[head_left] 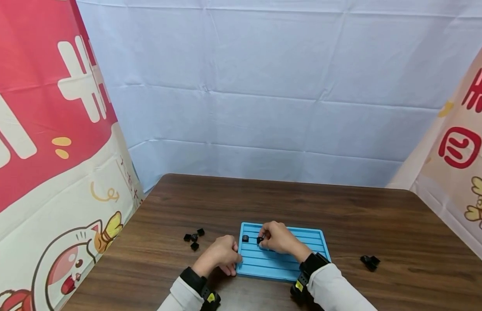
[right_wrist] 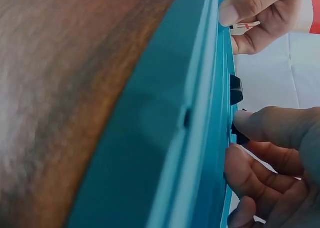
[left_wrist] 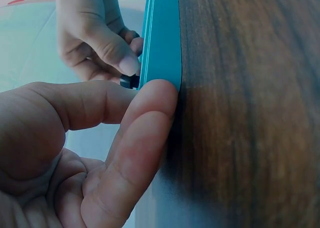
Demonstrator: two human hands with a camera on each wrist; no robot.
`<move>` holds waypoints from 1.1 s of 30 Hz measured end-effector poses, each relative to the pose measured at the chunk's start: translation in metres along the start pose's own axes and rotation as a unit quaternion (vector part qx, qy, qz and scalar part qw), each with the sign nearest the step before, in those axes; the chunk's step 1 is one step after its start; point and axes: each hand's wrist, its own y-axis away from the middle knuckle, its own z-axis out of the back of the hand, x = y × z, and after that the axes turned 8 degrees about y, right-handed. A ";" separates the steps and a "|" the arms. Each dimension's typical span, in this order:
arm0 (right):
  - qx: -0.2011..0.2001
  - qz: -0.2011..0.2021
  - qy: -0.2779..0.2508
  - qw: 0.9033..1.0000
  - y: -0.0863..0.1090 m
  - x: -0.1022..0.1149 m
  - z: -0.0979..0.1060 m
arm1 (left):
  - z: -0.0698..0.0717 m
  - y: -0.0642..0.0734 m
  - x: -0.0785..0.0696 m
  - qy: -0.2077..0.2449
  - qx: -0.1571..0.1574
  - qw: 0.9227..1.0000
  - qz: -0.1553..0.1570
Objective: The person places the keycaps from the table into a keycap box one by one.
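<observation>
A light-blue ridged tray [head_left: 272, 273] lies on the table. My left hand [head_left: 221, 255] holds its left edge, with thumb and curled fingers [left_wrist: 142, 138] at the rim and side wall in the left wrist view. Over the tray's upper part, my right hand [head_left: 279, 238] pinches a small black keycap [head_left: 259, 240] between thumb and fingers, down at the ridges. The right wrist view shows that keycap [right_wrist: 241, 136] partly covered by the thumb. Another black keycap [head_left: 245, 238] sits on the tray to its left, apart from the fingers.
Several loose black keycaps [head_left: 194, 238] lie on the brown wooden table [head_left: 225, 198] left of the tray. A small cluster of black pieces [head_left: 370, 262] lies to the right. Cloth hangings [head_left: 264, 86] stand behind the table and at both sides.
</observation>
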 end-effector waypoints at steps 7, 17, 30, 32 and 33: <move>0.003 -0.006 0.007 1.000 -0.005 0.004 -0.002 | 0.002 0.000 0.002 0.010 0.002 1.000 0.000; 0.005 -0.021 0.024 0.999 -0.014 0.013 -0.006 | 0.000 -0.002 0.002 0.013 0.002 1.000 -0.004; -0.005 -0.067 0.056 0.996 -0.021 0.019 -0.014 | 0.001 -0.002 0.003 0.008 0.000 1.000 0.002; -0.006 -0.070 0.058 0.996 -0.022 0.019 -0.015 | 0.001 -0.002 0.003 0.006 0.002 1.000 0.001; -0.006 -0.072 0.059 0.996 -0.022 0.019 -0.015 | 0.001 -0.002 0.003 0.005 0.002 1.000 0.001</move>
